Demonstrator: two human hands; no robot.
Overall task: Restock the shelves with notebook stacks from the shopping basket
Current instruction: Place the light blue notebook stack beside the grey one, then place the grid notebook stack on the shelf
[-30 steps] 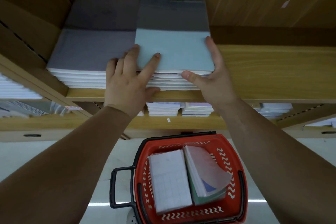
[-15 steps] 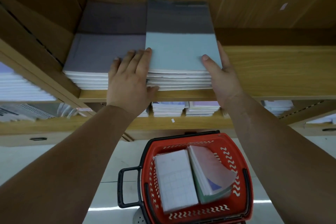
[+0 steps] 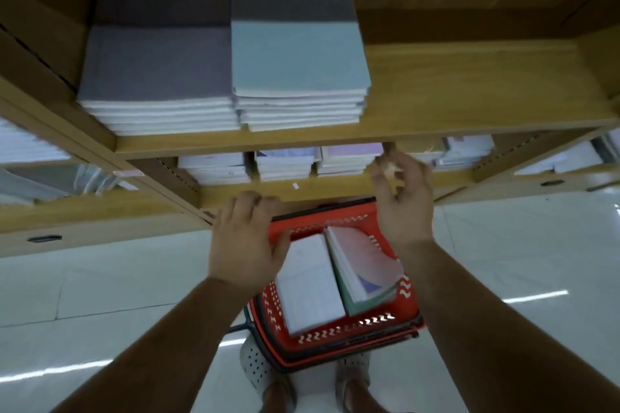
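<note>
My left hand (image 3: 246, 241) hangs over the left side of the basket (image 3: 335, 335). Its fingers are bent a little and hold nothing. I can't tell if it touches the rim. My right hand (image 3: 402, 201) is higher up. It is blurry, but its fingers look loose and I see nothing in them.

The blue stack (image 3: 298, 77) lies flat on the shelf (image 3: 469, 87), snug against the grey stack (image 3: 157, 77). I think it sits tight to its neighbour so the bare wood on the right is free for more.

Two more stacks lie in the basket, side by side: a white stack (image 3: 310, 285) and a curled stack (image 3: 364, 265) whose top cover bends up. The basket stands on the floor (image 3: 503, 261) right by my feet, so I only have to reach down.

I think the next job is to pick one of them up. Two hands, one on each side, should keep the pile from sliding apart. The bent cover could catch, so I'd go slow there.
</note>
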